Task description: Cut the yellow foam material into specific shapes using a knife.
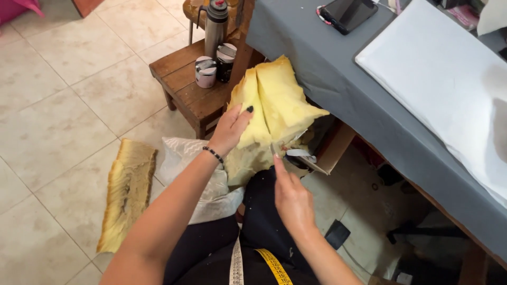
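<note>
- Left hand (231, 129) has its fingers spread flat against the yellow foam piece (274, 105), gripping it along its left edge and holding it up over the lap.
- Right hand (292, 198) is closed around a pair of scissors (298, 157), index finger laid along the top; the blades sit right at the foam's lower edge, where the slit running down its middle ends.
- So the foam is up in the air between both hands, just off the corner of the grey-covered surface (338, 79). It's split into two flaps, with the right flap's point sticking out toward that surface's edge.
- A yellow measuring tape (272, 266) hangs down the person's front, over dark clothing.
- A white plastic bag (193, 174) sits against the left knee, right under the left forearm.
- On the tiled floor (58, 105) to the left lies another foam slab (127, 192), browned along one long edge, well apart from the hands. Lots of open tile beyond it.
- A low wooden stool (185, 84) stands behind the foam with a steel flask (215, 26) and two small jars (215, 67) near its back edge. Pretty tight between stool and grey surface.
- Up on the surface: a big white sheet (443, 74) and a dark phone (348, 13) near the far edge.
</note>
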